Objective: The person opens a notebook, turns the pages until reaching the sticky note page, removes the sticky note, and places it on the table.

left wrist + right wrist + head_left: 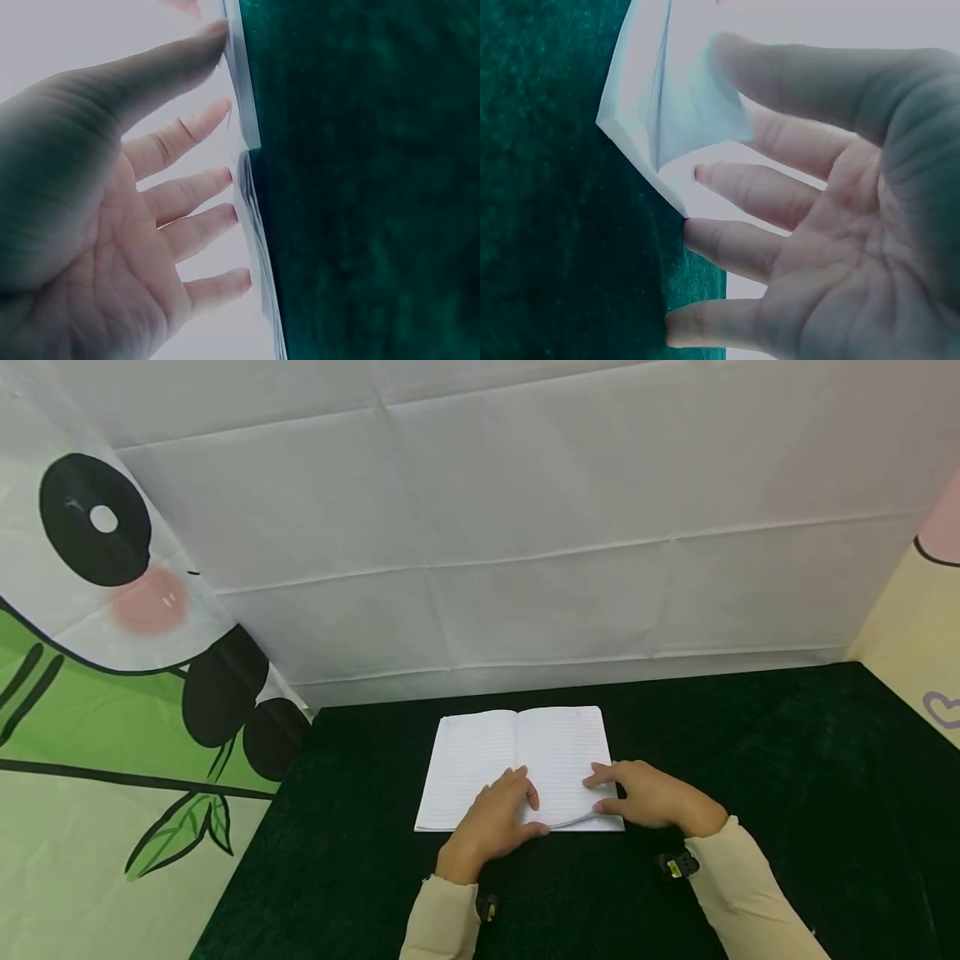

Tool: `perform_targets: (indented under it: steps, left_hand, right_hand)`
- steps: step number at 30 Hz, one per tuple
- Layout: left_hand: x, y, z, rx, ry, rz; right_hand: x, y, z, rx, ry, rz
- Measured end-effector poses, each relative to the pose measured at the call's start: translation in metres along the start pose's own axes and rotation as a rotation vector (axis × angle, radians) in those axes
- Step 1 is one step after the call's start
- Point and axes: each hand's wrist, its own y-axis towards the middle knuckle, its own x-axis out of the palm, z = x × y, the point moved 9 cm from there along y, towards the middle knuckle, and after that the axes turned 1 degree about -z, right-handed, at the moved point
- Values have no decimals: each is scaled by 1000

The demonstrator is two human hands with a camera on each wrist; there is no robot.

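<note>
An open notebook (480, 743) with ruled white pages lies on the dark green cloth. My left hand (491, 818) rests over its lower middle, fingers spread on the pages and thumb along the bottom edge near the fold. In the left wrist view, the fingertips (225, 214) reach the page edges. At the lower right corner, my right hand (648, 793) pinches a page (697, 120) between thumb and index finger. That page's corner is lifted and bent in the right wrist view, while the other fingers stay spread beside the notebook's edge.
The green cloth (750, 735) covers the table around the notebook. Behind it hangs a creased white sheet (525, 527). A cartoon-printed panel (150, 610) stands at the left, and another printed panel (915, 652) at the right.
</note>
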Motion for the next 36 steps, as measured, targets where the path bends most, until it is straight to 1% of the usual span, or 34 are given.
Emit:
perform_targets:
  steps: [3,7,11,15,18,23,27,29,32,36]
  left_hand:
    - [0,1,0,-3,-9,-6]
    - [0,3,1,-2,-20,-8]
    - [0,6,5,26,-29,3]
    - [2,10,10,70,-18,7]
    - [4,13,13,76,-8,21]
    - [1,17,16,58,19,83]
    - [-5,20,23,54,80,151]
    - [-8,21,25,45,94,184]
    - [-10,23,25,17,88,211]
    - [-11,24,19,-49,35,221]
  right_hand:
    - [-4,4,0,-21,13,21]
    - [-7,8,2,-22,22,46]
    - [-10,11,3,-25,34,75]
    - [-12,13,6,-21,56,87]
    - [-14,14,9,-22,79,92]
    - [-19,15,12,-36,107,106]
    - [-23,16,13,-57,101,119]
    - [-25,17,13,-62,98,120]
    - [-26,18,15,-63,85,115]
    - [-28,21,16,-63,71,102]
